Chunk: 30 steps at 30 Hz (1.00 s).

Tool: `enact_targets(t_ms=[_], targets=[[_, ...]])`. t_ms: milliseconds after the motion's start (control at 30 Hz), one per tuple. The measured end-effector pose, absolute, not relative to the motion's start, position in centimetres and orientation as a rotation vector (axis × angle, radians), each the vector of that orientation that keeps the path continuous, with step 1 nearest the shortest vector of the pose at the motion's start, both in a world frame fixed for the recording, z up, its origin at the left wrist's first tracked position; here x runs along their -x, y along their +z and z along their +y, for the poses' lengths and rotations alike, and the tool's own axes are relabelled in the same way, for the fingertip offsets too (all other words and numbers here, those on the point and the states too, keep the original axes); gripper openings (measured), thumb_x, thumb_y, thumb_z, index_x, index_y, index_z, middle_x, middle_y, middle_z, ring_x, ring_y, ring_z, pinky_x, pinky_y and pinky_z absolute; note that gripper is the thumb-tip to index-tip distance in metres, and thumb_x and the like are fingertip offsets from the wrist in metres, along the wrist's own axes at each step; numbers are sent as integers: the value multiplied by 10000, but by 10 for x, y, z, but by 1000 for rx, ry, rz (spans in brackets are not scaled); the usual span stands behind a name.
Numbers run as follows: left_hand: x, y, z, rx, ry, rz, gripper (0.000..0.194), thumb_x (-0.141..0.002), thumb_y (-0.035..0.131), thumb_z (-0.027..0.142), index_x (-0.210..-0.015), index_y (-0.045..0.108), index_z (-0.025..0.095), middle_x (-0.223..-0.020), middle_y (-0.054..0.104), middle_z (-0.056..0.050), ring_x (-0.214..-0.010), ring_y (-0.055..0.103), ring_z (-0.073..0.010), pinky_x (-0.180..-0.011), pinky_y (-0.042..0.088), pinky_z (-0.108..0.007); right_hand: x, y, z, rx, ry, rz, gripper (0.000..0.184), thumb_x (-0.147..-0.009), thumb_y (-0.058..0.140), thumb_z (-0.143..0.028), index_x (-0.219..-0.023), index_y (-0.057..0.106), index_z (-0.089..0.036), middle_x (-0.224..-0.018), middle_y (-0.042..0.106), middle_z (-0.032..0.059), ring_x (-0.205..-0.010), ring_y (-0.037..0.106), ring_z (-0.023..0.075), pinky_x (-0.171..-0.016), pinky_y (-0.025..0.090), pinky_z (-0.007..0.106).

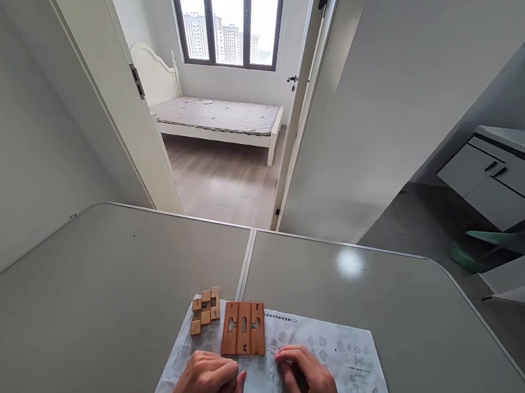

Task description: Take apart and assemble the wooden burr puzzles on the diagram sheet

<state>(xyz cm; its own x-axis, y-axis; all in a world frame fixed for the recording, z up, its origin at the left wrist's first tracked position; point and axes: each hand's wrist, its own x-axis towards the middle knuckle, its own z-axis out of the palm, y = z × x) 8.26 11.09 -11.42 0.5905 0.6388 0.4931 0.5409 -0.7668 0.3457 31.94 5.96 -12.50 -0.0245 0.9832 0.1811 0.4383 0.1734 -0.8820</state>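
Observation:
Three reddish-brown wooden puzzle pieces (243,345) lie side by side on a printed paper sheet (320,332). They are flat slats with cut-out notches, marked 1, 2 and 3. Just left of them sits a group of lighter notched wooden puzzle pieces (205,316), also numbered. My left hand (208,387) rests on the sheet below the slats, its fingers curled into a loose fist with nothing visible in it. To the right of the slats, my right hand (314,392) lies on the paper, fingers reaching forward and thumb apart, holding nothing.
The sheet carries small printed diagrams and lies at the near edge of a grey table (152,272) with a seam down its middle. Beyond are a doorway, a bed (220,114) and a window (225,7). White cabinets (509,179) stand at the right.

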Motion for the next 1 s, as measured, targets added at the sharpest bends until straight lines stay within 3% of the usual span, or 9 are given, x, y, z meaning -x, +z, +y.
enact_targets(t_ms=[1000], targets=[[-83, -110, 114, -2638, 1045, 972, 437, -954, 540, 27, -692, 262, 239, -505, 378, 97, -421, 325, -97, -488, 288, -281, -314, -134, 59, 1397, 795, -1493, 247, -1086, 526, -387, -1000, 718, -257, -1047, 774, 79, -960, 760, 232, -867, 616, 290]])
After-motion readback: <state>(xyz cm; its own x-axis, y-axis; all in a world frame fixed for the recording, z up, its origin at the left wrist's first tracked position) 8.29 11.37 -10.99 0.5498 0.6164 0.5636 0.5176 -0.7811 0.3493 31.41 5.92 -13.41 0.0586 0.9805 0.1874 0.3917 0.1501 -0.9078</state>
